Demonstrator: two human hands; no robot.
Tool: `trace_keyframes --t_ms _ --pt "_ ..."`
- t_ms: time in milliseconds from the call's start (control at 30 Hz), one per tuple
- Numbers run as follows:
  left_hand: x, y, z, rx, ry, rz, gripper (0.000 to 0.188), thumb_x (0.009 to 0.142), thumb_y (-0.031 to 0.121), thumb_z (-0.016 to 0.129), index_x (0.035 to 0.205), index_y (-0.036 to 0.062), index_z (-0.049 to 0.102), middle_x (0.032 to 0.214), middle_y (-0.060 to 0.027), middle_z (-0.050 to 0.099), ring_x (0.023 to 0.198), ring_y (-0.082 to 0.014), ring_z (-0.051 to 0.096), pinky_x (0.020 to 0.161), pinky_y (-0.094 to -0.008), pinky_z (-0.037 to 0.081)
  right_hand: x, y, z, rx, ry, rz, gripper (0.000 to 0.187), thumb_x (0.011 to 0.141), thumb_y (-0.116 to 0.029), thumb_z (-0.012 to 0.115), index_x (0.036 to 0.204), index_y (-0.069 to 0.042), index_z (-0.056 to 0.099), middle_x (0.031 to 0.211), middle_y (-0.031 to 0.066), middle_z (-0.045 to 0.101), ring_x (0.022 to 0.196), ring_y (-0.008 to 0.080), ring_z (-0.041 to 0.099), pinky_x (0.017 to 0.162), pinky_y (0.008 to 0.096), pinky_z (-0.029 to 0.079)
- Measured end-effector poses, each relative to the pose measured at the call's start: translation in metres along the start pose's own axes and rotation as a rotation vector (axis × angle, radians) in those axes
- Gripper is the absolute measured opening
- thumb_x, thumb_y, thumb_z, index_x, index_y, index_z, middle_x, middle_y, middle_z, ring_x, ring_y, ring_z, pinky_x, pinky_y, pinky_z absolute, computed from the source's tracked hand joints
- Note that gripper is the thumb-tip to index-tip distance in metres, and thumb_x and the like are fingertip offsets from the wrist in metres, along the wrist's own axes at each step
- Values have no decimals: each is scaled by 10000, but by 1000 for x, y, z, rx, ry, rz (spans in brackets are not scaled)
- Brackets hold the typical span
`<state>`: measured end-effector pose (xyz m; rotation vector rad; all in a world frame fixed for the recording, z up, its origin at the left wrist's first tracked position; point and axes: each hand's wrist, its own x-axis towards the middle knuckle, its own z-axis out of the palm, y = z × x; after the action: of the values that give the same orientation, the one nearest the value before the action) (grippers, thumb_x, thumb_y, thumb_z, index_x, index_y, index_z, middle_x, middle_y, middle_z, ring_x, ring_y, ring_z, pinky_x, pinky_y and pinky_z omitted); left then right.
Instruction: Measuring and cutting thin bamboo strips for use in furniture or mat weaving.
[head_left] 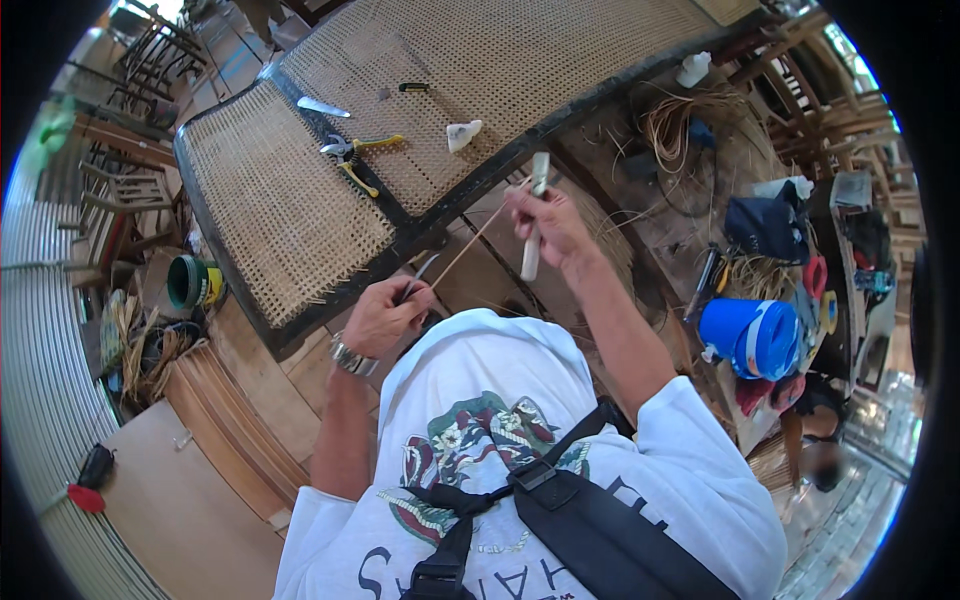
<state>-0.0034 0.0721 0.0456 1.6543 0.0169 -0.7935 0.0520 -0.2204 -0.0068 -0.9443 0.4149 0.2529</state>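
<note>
My left hand, with a metal watch at its wrist, is closed in front of my body. From it stick out a thin curved blade and one end of a narrow cane strip. The strip runs slanting up to my right hand, which is closed around a pale flat stick held nearly upright. Beyond both hands lies a dark-framed woven cane panel. On it rest yellow-handled pruning shears, a silver blade, a small cutter and a crumpled white piece.
To the right are a blue bucket, a coil of loose cane, a black bag and orange-marked tools. Left stand a green bucket and wooden chair frames. Another person sits low at the right edge.
</note>
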Motion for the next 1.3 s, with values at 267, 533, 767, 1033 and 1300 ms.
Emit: trace_keyframes --t_ms 267,533,767,1033,1300 --pt "-31 -12 25 -75 104 -14 195 956 216 673 906 27 671 685 34 594 597 -48 533 563 -216 438 16 -51 -46 -73 -1 -67 131 855 -97 773 833 -75 645 705 15 605 536 78 520 460 201 412" --pt "-30 -24 46 -67 149 -24 201 955 217 680 962 16 681 719 22 617 602 -56 538 561 -216 438 -7 -54 -61 -3 29 -70 168 841 -120 791 800 -89 631 686 7 601 530 81 514 462 223 392" --pt "-40 -8 51 -247 31 -28 195 948 230 684 970 36 689 738 13 631 590 -59 537 530 -209 409 -24 -54 -71 -48 108 -75 189 822 -121 801 777 -92 620 661 -2 566 510 92 491 460 228 390" --pt "-64 10 40 -417 -67 -110 173 934 141 660 1054 21 691 806 -17 683 617 -66 612 524 -184 415 -16 -35 -72 25 99 -18 182 817 -108 800 799 -77 622 661 4 573 511 105 486 479 259 400" --pt "-84 11 22 -302 -51 -169 214 952 146 652 1080 -23 679 793 -23 672 562 -39 534 504 -167 422 13 -9 -48 -30 28 76 156 848 -130 774 825 -72 631 654 -1 570 518 114 501 499 281 392"
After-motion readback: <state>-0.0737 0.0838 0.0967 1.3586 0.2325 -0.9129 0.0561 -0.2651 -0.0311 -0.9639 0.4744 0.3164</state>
